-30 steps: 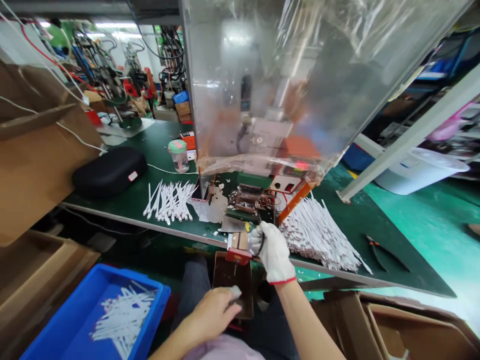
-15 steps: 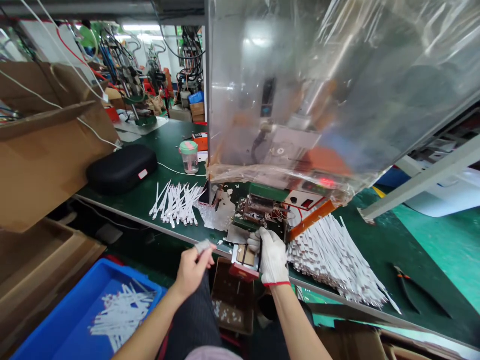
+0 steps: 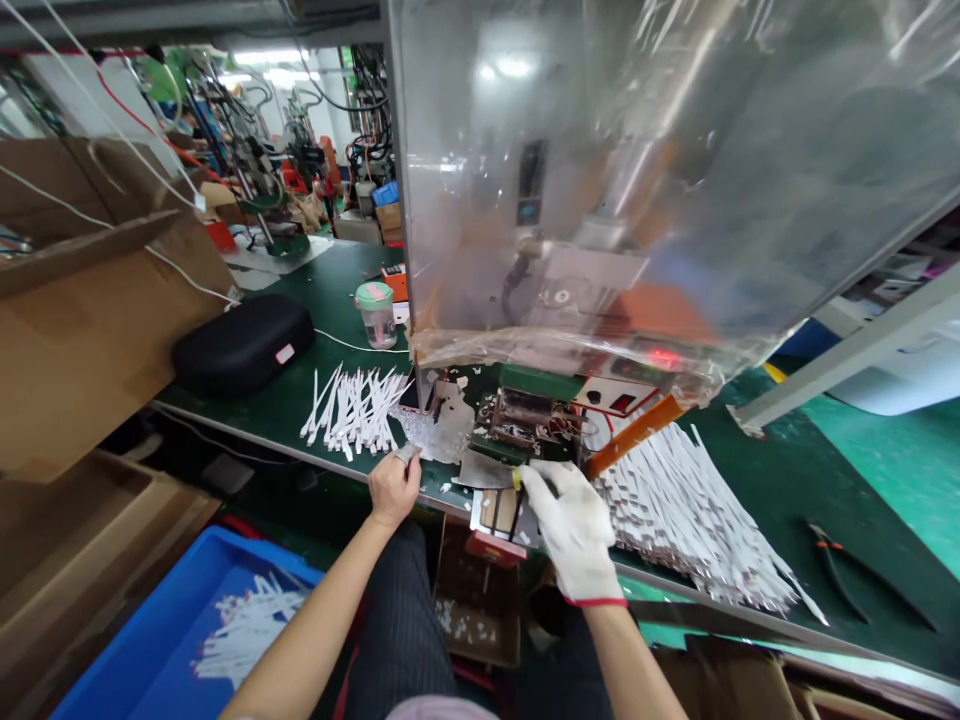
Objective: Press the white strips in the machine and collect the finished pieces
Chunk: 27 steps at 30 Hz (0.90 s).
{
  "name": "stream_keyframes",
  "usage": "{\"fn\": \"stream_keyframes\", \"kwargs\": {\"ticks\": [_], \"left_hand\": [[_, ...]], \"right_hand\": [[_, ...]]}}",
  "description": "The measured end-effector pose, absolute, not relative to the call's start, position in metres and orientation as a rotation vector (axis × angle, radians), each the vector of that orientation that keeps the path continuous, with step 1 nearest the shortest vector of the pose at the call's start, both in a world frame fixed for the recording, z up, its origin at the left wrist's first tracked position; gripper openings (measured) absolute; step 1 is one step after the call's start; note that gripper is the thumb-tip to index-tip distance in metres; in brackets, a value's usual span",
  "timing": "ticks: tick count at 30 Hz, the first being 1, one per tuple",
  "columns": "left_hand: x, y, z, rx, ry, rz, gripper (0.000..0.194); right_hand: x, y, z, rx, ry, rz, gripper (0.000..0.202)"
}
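My right hand [image 3: 576,528], in a white knit glove with a red cuff, has its fingers closed at the yellow handle end of a scraper [image 3: 482,469]. The scraper's flat metal blade points left at the table's front edge; most of its handle is hidden by the glove. My left hand [image 3: 396,487] is bare, with a pale wrap on one finger. Its fingers are curled together at the table edge, beside a thin crumpled sheet [image 3: 442,430]; whether they hold anything is hidden. Just beyond the blade is a small metal fixture [image 3: 521,415] littered with white scraps.
White cable ties or similar strips lie in a small pile [image 3: 358,410] left and a large pile [image 3: 697,520] right. A plastic-covered machine [image 3: 480,250] overhangs the fixture. Around are a lidded cup [image 3: 376,318], black case [image 3: 241,340], pliers [image 3: 840,570] and blue bin [image 3: 150,640].
My left hand has moved up to the table edge. My right hand has shifted right and turned, so the yellow end of the scraper's handle now shows. The view has tilted slightly.
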<state>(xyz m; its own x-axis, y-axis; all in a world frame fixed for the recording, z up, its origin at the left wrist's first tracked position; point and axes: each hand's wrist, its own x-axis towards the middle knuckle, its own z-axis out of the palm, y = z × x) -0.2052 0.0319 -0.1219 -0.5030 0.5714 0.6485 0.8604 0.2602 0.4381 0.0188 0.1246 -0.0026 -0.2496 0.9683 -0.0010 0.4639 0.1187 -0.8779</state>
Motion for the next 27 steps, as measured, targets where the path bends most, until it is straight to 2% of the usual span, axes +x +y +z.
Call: {"fn": "stream_keyframes", "kwargs": {"ticks": [5, 9, 27], "left_hand": [[-0.205, 0.033, -0.124, -1.285, -2.149, -1.064, 0.031], [-0.205, 0.033, -0.124, -1.287, -2.13, -1.029, 0.031], [-0.204, 0.034, -0.122, -1.296, -2.005, -0.996, 0.025]], "right_hand": [[0.025, 0.136, -0.013, -1.231, -1.482, 1.603, 0.032], [0.01, 0.145, -0.038, -1.11, -1.093, 1.845, 0.038], [0.001, 0.154, -0.041, -1.123, -1.085, 1.938, 0.04]]}}
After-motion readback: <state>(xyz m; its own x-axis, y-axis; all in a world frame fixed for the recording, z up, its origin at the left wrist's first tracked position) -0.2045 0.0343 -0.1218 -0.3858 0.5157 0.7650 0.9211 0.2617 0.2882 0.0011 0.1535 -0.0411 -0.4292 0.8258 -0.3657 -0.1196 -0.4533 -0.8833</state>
